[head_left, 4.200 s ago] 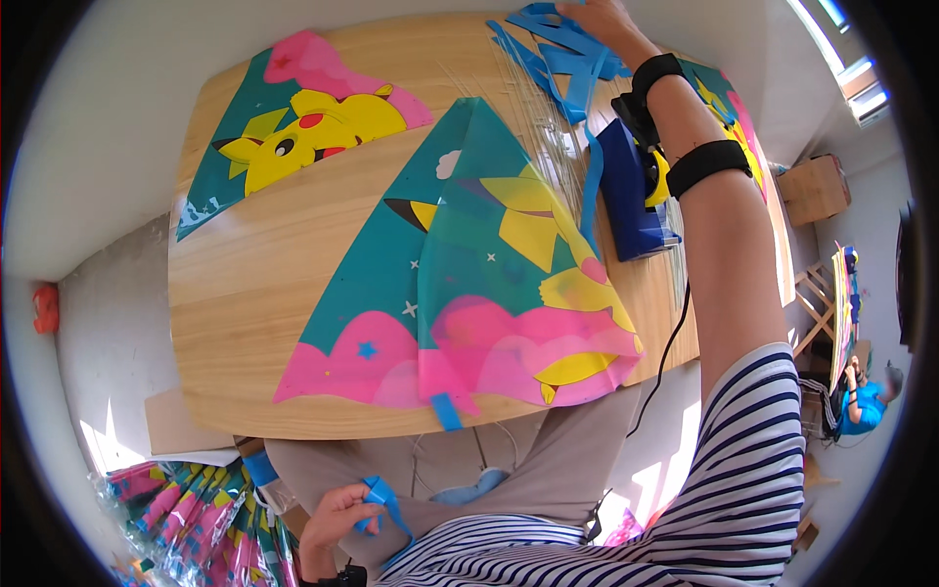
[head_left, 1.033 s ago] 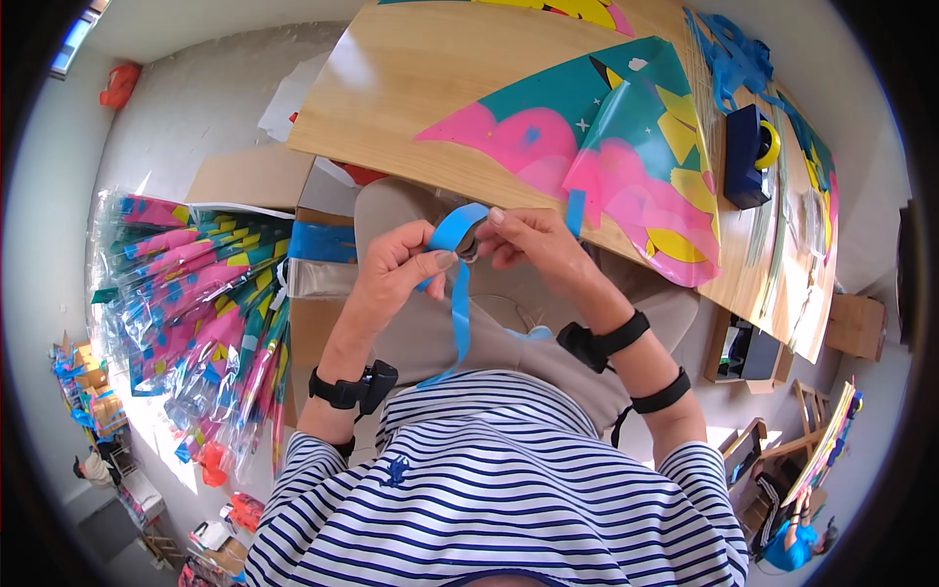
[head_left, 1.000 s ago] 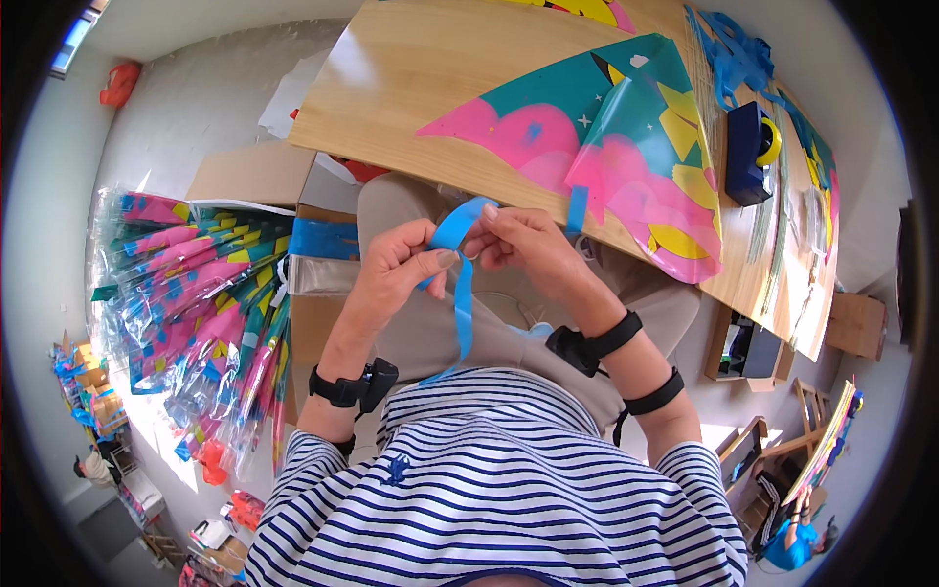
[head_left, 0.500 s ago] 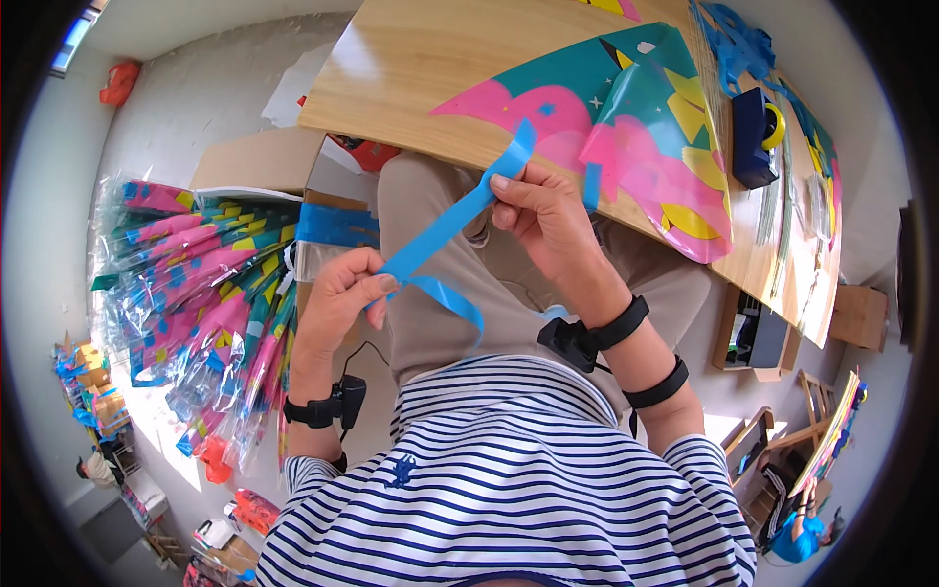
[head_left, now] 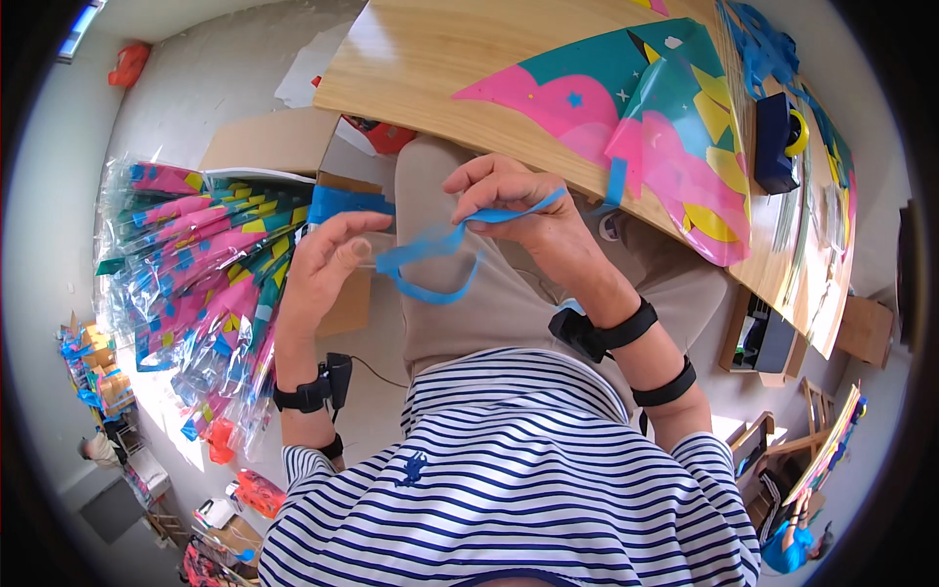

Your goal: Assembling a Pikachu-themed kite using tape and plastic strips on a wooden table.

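Note:
A blue ribbon strip hangs between both hands above my lap. My left hand pinches its lower left end, fingers curled. My right hand grips the upper end near the table edge, and the strip runs on toward the kite. A loop of the ribbon sags below between the hands. A teal, pink and yellow kite lies on the wooden table, its corner hanging over the edge.
A pile of wrapped colourful kites lies on the floor at my left beside a cardboard box. A blue tape dispenser and blue ribbon scraps sit on the table's far side.
My hands have moved closer together, so the taut diagonal ribbon now sags into a loop. Earlier my right hand reached across the table toward the ribbon scraps.

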`<state>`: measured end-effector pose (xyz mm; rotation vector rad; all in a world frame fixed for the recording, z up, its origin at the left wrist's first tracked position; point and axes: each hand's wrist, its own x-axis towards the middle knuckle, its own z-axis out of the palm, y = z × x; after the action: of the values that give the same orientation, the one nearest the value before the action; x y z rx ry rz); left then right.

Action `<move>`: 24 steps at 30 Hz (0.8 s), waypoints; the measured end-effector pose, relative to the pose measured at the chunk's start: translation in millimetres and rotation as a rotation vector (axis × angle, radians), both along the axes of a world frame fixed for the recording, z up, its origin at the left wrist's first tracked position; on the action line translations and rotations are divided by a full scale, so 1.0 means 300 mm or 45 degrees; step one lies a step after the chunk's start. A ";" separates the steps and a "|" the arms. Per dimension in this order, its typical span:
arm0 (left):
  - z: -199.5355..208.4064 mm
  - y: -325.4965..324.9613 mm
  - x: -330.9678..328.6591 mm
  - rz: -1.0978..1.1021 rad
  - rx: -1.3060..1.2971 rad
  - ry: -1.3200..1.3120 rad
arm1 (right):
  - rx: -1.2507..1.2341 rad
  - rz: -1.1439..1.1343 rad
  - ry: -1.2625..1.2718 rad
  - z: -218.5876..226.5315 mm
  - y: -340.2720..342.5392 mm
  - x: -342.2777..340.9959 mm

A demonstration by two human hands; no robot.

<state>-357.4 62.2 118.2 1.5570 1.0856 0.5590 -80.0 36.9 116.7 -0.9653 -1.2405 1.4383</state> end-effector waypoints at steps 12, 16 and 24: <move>-0.042 0.030 0.256 -0.291 -0.599 -0.622 | 0.086 0.049 -0.043 0.008 -0.006 0.049; -0.035 0.032 0.238 -0.141 -0.539 -0.512 | 0.053 -0.033 -0.005 -0.015 -0.006 0.058; 0.015 0.050 0.179 -0.171 -0.355 -0.252 | -0.541 -0.149 0.511 -0.040 -0.007 0.110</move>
<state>-303.8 77.1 122.7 1.2914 0.8614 0.4390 -47.0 34.7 104.8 -0.9438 -0.5878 1.7346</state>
